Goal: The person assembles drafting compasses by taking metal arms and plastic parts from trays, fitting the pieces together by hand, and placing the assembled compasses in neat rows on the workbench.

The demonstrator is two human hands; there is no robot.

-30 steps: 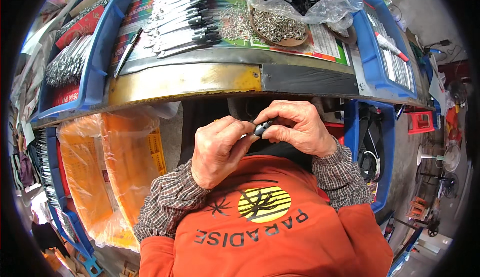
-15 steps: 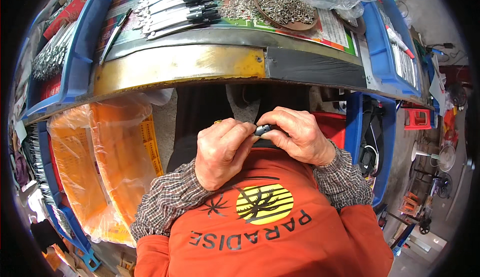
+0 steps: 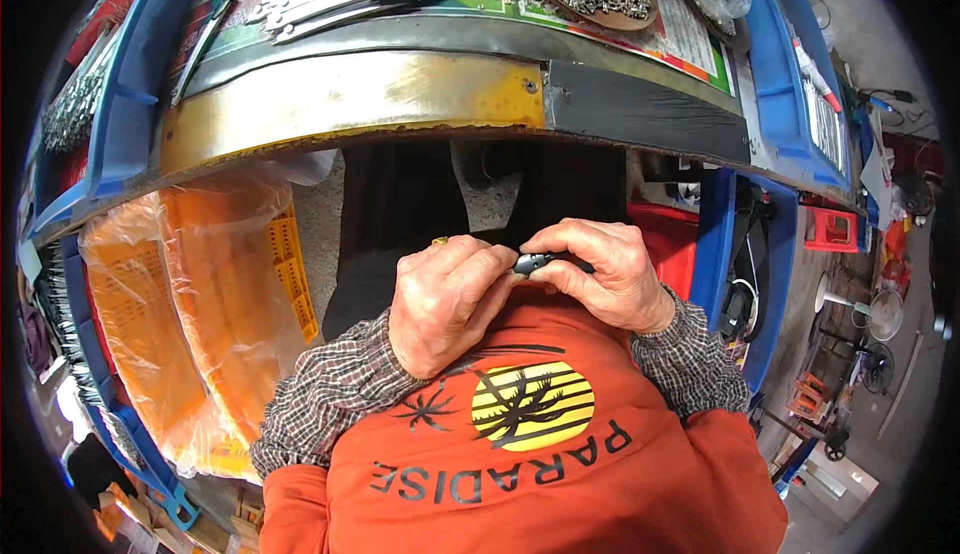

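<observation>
My left hand (image 3: 445, 299) and right hand (image 3: 600, 279) are both closed around a small black part (image 3: 530, 263), pinched between the fingertips close to my chest, below the workbench edge (image 3: 350, 104). I judge a steady pinch and small wrist turns matter most, since the fingers hide most of the part.

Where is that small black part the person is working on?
The small black part sits mid-frame in the head view, pinched between the left hand and right hand, below the workbench edge.
</observation>
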